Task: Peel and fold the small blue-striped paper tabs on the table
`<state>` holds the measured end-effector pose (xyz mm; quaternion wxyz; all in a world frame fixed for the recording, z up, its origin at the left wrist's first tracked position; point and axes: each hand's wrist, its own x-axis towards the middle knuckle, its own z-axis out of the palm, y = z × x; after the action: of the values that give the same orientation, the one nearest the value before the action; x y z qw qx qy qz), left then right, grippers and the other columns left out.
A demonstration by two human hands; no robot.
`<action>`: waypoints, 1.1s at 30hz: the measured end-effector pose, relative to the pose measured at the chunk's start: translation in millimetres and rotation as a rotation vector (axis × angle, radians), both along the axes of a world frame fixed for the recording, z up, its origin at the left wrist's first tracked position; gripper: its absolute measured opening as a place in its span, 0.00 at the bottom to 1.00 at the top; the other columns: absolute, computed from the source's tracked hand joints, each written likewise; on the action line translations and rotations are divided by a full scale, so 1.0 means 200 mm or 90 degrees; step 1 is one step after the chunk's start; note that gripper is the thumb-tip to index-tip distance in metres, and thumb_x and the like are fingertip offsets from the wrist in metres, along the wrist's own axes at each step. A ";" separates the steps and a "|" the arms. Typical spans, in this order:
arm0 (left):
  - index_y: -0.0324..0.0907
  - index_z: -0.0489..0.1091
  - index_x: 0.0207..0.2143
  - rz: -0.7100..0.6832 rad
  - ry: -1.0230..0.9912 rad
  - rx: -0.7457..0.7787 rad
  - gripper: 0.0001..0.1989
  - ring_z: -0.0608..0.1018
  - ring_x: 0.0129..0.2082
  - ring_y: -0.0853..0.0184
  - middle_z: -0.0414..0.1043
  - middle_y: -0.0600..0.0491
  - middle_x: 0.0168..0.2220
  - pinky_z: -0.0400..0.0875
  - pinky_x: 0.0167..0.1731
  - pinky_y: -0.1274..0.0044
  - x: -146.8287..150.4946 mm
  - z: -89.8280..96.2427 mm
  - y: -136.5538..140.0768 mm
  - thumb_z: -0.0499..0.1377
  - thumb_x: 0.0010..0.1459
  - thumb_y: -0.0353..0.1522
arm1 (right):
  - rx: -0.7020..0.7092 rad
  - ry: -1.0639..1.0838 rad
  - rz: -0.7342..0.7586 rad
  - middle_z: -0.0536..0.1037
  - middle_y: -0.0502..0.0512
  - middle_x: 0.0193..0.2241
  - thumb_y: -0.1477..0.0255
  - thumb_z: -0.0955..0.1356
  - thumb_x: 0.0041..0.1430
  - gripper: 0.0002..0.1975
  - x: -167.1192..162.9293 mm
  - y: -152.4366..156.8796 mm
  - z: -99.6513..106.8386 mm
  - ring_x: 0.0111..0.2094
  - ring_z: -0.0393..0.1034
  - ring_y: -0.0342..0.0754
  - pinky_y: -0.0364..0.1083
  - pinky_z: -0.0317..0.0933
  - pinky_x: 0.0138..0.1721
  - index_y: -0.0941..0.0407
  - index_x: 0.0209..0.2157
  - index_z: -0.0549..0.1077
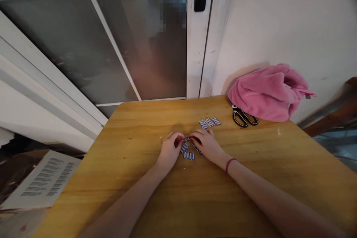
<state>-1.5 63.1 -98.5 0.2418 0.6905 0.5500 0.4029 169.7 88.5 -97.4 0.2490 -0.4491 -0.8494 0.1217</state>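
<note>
My left hand (171,149) and my right hand (208,144) meet near the middle of the wooden table, each pinching an end of one small blue-and-white striped piece (187,138). The piece is held just above the tabletop and partly covered by my fingers. Right below my hands lies a flat blue-and-white striped piece (189,155), with another striped piece (184,147) beside my left fingers. Part of one more shows under my right hand. Beyond my right hand, several similar striped pieces (209,122) lie in a loose row. A red string bracelet circles my right wrist.
Black-handled scissors (241,116) lie at the back right, partly under a pink plush cloth (267,91) against the wall. The wooden table (134,200) ends at a glass-paned door (145,44). At the left, below table height, stands a box with printed paper (41,182).
</note>
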 end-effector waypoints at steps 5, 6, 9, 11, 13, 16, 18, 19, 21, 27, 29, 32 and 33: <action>0.41 0.67 0.33 0.000 -0.020 -0.022 0.04 0.71 0.27 0.71 0.67 0.55 0.28 0.67 0.30 0.79 0.00 0.00 0.00 0.57 0.53 0.26 | -0.035 0.027 -0.011 0.75 0.51 0.33 0.74 0.62 0.59 0.08 0.00 0.00 0.00 0.38 0.66 0.45 0.47 0.47 0.39 0.53 0.36 0.72; 0.40 0.67 0.33 0.002 -0.025 -0.023 0.04 0.71 0.27 0.71 0.67 0.55 0.28 0.67 0.29 0.79 0.00 0.00 0.00 0.57 0.53 0.26 | -0.036 0.029 -0.014 0.75 0.51 0.32 0.74 0.62 0.59 0.08 0.00 0.01 0.00 0.38 0.66 0.45 0.47 0.47 0.40 0.53 0.36 0.72; 0.40 0.68 0.33 -0.001 -0.023 -0.005 0.05 0.71 0.27 0.71 0.67 0.55 0.29 0.68 0.29 0.79 0.00 0.00 0.00 0.57 0.52 0.26 | -0.035 0.027 -0.021 0.75 0.51 0.32 0.74 0.62 0.59 0.08 0.00 0.00 0.00 0.38 0.67 0.45 0.47 0.47 0.39 0.53 0.35 0.72; 0.41 0.69 0.33 -0.005 -0.014 0.009 0.04 0.72 0.27 0.71 0.67 0.54 0.29 0.68 0.29 0.79 0.00 0.00 -0.01 0.57 0.53 0.26 | -0.036 0.024 -0.019 0.75 0.51 0.33 0.74 0.62 0.59 0.08 0.00 0.00 0.00 0.38 0.67 0.45 0.47 0.46 0.39 0.53 0.35 0.72; 0.41 0.69 0.32 -0.009 -0.005 0.010 0.04 0.72 0.27 0.72 0.67 0.54 0.29 0.69 0.29 0.79 0.00 0.00 -0.01 0.57 0.53 0.26 | -0.038 0.024 -0.018 0.76 0.51 0.33 0.74 0.62 0.59 0.08 0.00 0.00 0.00 0.38 0.67 0.46 0.47 0.46 0.39 0.53 0.35 0.72; 0.42 0.70 0.36 -0.005 -0.010 0.008 0.07 0.72 0.27 0.71 0.68 0.54 0.30 0.70 0.29 0.78 -0.01 0.00 -0.01 0.56 0.53 0.26 | -0.037 0.023 -0.021 0.76 0.51 0.34 0.73 0.61 0.59 0.08 0.00 0.00 0.00 0.38 0.66 0.46 0.47 0.46 0.39 0.53 0.36 0.72; 0.42 0.69 0.38 -0.002 -0.021 0.008 0.09 0.73 0.27 0.71 0.68 0.54 0.30 0.70 0.30 0.78 -0.01 -0.01 -0.01 0.56 0.54 0.26 | -0.036 0.024 -0.022 0.76 0.52 0.34 0.73 0.61 0.59 0.08 0.00 0.00 0.00 0.38 0.66 0.46 0.47 0.46 0.39 0.53 0.36 0.72; 0.42 0.69 0.39 -0.003 -0.023 0.007 0.09 0.73 0.28 0.71 0.69 0.54 0.31 0.70 0.30 0.77 -0.01 -0.01 0.00 0.56 0.54 0.26 | -0.035 0.026 -0.020 0.76 0.52 0.33 0.73 0.62 0.59 0.08 0.00 0.00 0.00 0.38 0.66 0.46 0.47 0.46 0.39 0.53 0.36 0.72; 0.42 0.69 0.37 -0.014 -0.019 0.006 0.08 0.73 0.29 0.71 0.69 0.54 0.31 0.70 0.31 0.77 -0.01 -0.02 0.00 0.56 0.54 0.26 | -0.034 0.028 -0.013 0.76 0.51 0.33 0.72 0.62 0.59 0.07 0.00 0.00 0.00 0.38 0.66 0.46 0.47 0.46 0.39 0.52 0.36 0.72; 0.41 0.69 0.35 -0.023 -0.001 -0.001 0.05 0.73 0.28 0.71 0.69 0.54 0.30 0.70 0.30 0.78 -0.01 -0.02 0.01 0.56 0.54 0.27 | -0.035 0.033 -0.004 0.76 0.50 0.33 0.73 0.63 0.59 0.07 0.00 0.00 -0.01 0.38 0.67 0.45 0.47 0.45 0.39 0.53 0.36 0.72; 0.41 0.69 0.34 -0.019 0.004 -0.004 0.04 0.73 0.28 0.70 0.69 0.54 0.30 0.70 0.30 0.78 -0.01 -0.01 0.00 0.56 0.54 0.28 | -0.039 0.039 -0.010 0.76 0.50 0.34 0.73 0.63 0.59 0.06 0.00 0.00 -0.01 0.38 0.67 0.45 0.47 0.46 0.39 0.53 0.36 0.71; 0.41 0.69 0.33 -0.016 0.006 -0.011 0.04 0.73 0.27 0.70 0.69 0.54 0.29 0.69 0.30 0.78 0.00 -0.01 0.00 0.56 0.54 0.28 | -0.037 0.040 -0.010 0.76 0.50 0.34 0.72 0.63 0.58 0.06 0.00 0.00 -0.01 0.38 0.67 0.45 0.47 0.46 0.39 0.52 0.36 0.71; 0.41 0.69 0.33 -0.016 0.005 -0.014 0.04 0.73 0.27 0.70 0.69 0.54 0.29 0.69 0.29 0.78 0.00 -0.01 0.00 0.56 0.53 0.27 | -0.036 0.038 -0.009 0.76 0.50 0.34 0.72 0.63 0.58 0.06 0.00 0.00 -0.01 0.38 0.67 0.45 0.47 0.46 0.39 0.52 0.36 0.71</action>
<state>-2.1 64.0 -99.8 0.2522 0.6962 0.5464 0.3914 169.8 88.4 -98.8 0.2620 -0.4582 -0.8347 0.1572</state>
